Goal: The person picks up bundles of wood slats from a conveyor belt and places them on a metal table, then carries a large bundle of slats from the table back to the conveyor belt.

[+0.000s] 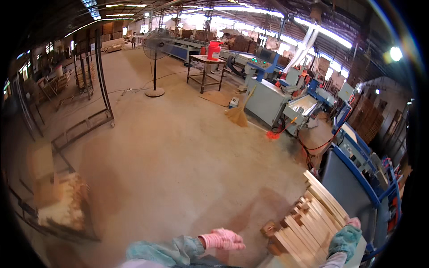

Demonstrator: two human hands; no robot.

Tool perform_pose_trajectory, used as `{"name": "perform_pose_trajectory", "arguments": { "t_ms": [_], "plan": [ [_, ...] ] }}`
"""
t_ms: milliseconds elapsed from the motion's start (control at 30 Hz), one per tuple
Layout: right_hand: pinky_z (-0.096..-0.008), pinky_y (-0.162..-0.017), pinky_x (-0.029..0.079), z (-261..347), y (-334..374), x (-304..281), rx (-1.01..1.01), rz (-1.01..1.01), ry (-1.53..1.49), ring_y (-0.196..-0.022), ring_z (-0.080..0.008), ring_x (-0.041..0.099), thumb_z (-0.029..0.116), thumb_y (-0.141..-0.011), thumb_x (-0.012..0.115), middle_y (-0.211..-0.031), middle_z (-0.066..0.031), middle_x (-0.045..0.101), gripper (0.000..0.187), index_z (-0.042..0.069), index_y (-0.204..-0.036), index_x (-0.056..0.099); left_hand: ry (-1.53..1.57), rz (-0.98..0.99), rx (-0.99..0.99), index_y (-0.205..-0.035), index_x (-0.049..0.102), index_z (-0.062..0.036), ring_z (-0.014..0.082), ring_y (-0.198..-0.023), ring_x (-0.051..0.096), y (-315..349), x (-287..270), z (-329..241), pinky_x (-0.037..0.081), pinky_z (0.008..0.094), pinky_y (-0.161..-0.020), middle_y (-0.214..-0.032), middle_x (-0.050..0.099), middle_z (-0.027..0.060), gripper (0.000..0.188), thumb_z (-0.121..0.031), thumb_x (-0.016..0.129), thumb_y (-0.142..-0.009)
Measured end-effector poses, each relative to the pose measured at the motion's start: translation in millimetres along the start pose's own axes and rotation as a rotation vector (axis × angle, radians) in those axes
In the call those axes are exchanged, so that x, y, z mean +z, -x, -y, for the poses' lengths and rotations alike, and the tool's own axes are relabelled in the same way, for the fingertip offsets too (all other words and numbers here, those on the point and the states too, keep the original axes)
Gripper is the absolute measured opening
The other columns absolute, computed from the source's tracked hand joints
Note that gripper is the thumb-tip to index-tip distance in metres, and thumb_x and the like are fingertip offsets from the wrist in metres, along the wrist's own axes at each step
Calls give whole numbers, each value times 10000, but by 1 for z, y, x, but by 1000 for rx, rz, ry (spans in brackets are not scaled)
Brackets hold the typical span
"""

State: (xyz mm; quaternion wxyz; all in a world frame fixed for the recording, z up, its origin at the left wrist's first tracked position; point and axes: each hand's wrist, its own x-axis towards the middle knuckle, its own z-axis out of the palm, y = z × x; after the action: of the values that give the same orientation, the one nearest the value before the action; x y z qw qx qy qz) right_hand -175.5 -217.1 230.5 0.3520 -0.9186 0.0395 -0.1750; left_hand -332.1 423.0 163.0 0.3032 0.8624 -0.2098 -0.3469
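A stack of pale wooden strips (308,219) lies at the lower right, its ends uneven. My right hand (353,222), in a pink glove below a teal sleeve, is at the right ends of the upper strips. It seems to touch them, but its fingers are too small and bunched to make out a grip. My left hand (223,240), in a pink striped glove, is held out over the floor to the left of the stack. Its fingers are stretched out and nothing is in them.
Blue and grey machines (268,100) line the right side, with a red hose (273,135) and a broom (237,117) by them. A standing fan (155,92) and a table (206,67) bearing a red bucket (214,51) are ahead. Metal racks (82,134) and blurred wood (65,201) stand left.
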Motion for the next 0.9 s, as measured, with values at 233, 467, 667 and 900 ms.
{"name": "perform_pose_trajectory", "arguments": {
  "t_ms": [233,467,667,900],
  "plan": [
    [-422,-743,471,54,-147,116,-190,-603,429,-736,-328,601,331,-915,541,-754,-162,621,382,-2,-742,613,44,-368,-2,-1340,522,-204,294,-1148,581,-31,-212,183,460,391,-973,-1247,619,93,582,-586,430,-911],
    [-341,-643,472,209,-373,474,-5,315,-120,-743,-220,583,241,-893,463,-684,-53,578,264,69,-778,626,538,-501,-779,-1313,538,-109,333,-1218,515,-33,-219,561,413,433,-1014,-1321,538,189,589,-508,484,-883],
    [-403,-836,479,521,-332,854,-817,845,367,-902,-243,637,377,-908,463,-935,-74,663,343,107,-995,657,594,-422,-1440,-878,659,-83,291,-824,633,160,-179,673,486,460,-702,-832,662,129,436,-445,417,-907],
    [-361,-1008,420,574,-374,1021,-171,1297,268,-1196,-286,546,548,-878,507,-1261,-99,610,545,172,-1257,612,186,-468,-1059,-821,585,-96,321,-747,618,72,-411,846,490,474,-623,-754,613,143,123,-217,574,-801]
  ]
}}
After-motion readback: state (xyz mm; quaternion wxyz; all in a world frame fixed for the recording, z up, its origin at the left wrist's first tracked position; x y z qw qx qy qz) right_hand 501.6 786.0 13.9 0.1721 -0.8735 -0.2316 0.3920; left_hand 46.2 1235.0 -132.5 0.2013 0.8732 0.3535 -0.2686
